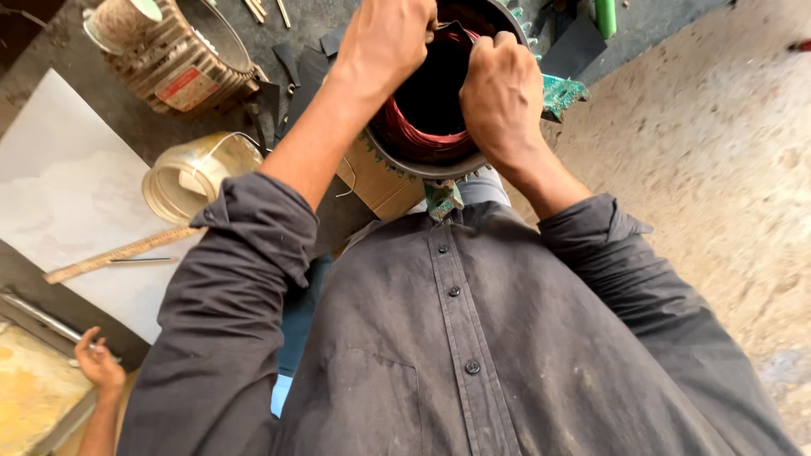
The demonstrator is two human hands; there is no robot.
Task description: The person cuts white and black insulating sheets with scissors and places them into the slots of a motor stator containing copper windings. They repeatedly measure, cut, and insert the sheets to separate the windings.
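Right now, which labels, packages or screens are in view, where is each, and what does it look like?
Label: on the side of the ribbed metal motor housing, upper left; rectangular, red and white.
Cardboard piece: under the round motor stator that both hands work on; flat, plain brown, possibly a box.
Clear plastic jar: lying left of the left forearm; no label visible.
No screens or signs.

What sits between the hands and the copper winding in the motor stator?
Nothing visible. The left hand and right hand both rest on the rim of the stator, fingers already at the red copper winding. Fingertips are hidden from view.
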